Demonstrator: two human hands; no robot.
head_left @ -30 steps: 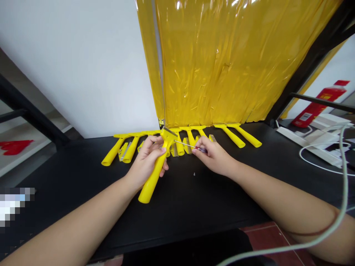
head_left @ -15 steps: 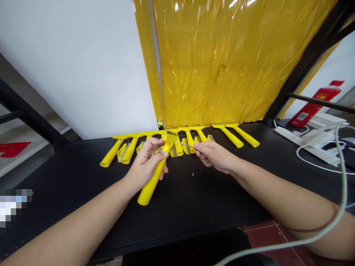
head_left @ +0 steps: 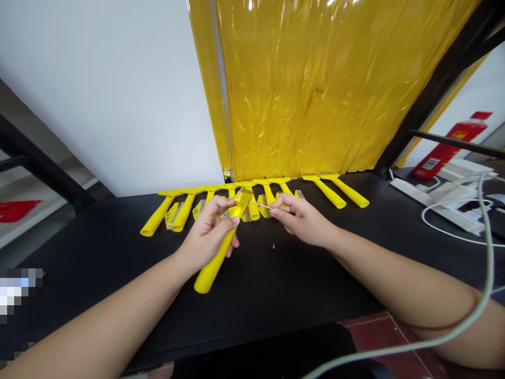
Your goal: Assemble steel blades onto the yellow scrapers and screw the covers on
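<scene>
My left hand (head_left: 213,226) is closed around a yellow scraper (head_left: 216,260) with a tubular, hollow handle, held tilted with its head up. Between thumb and fingers, my right hand (head_left: 298,216) grips a thin metal driver rod (head_left: 260,205); its grip end is hidden in the hand. The rod's tip is at the right side of the scraper head, by the metal plate there; whether it touches is too small to tell. A small screw (head_left: 273,246) lies on the black table (head_left: 300,284) below my hands.
A row of several yellow scraper handles (head_left: 158,215) lies along the back edge, with yellow and metal blade pieces (head_left: 172,216) among them. Behind hangs a yellow plastic curtain (head_left: 315,105). At right are a red bottle (head_left: 445,150), white power strips (head_left: 434,205) and a looping pale cable (head_left: 490,252).
The driver rod and my right hand have shifted slightly left, toward the scraper head, and the right fingers have changed their pose on it. The scraper has turned slightly in my left hand.
</scene>
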